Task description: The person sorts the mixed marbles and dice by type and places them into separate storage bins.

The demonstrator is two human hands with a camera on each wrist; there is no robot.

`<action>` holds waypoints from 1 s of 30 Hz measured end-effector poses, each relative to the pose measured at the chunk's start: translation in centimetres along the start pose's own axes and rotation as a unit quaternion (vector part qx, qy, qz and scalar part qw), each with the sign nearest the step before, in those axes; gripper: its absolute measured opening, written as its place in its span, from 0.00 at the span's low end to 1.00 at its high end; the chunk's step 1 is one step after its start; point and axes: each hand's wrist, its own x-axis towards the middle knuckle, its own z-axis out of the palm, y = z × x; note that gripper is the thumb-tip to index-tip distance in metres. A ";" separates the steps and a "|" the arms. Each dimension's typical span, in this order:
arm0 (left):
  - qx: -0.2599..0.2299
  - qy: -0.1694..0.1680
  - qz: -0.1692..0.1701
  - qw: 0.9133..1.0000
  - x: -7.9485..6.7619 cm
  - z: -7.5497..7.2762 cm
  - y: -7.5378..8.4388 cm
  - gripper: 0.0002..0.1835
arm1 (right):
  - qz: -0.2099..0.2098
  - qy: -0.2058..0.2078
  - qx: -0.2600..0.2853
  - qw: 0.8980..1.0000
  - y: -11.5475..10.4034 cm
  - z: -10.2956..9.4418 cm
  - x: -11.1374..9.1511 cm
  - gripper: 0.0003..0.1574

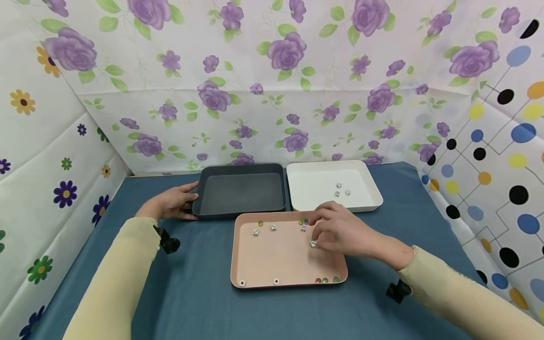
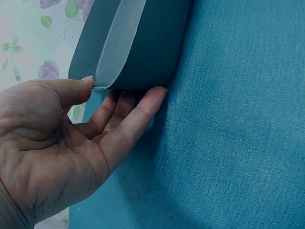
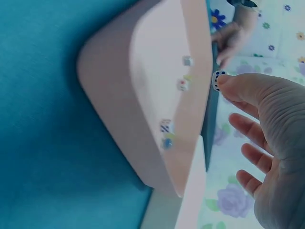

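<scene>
While the fingers of the right hand [image 1: 342,232] pinch a die [image 3: 218,80] over the pink tray [image 1: 272,264], a light, straight lift should spare the nearby dice [image 1: 303,228], with the left hand [image 1: 170,203] gripping the dark tray [image 1: 242,191].

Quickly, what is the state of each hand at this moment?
Left hand: closed on the edge of the dark tray.
Right hand: closed, pinching a white die.
</scene>
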 end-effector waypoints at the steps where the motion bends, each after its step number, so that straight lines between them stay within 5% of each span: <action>1: 0.001 0.000 0.000 1.000 0.0 0.0 0.0 0.36 | 0.002 0.006 0.001 1.000 0.1 -0.3 0.1 0.07; 30: 0.006 0.012 0.002 1.000 0.2 0.1 -0.2 0.36 | 0.079 0.079 0.009 0.994 4.1 -3.8 1.0 0.06</action>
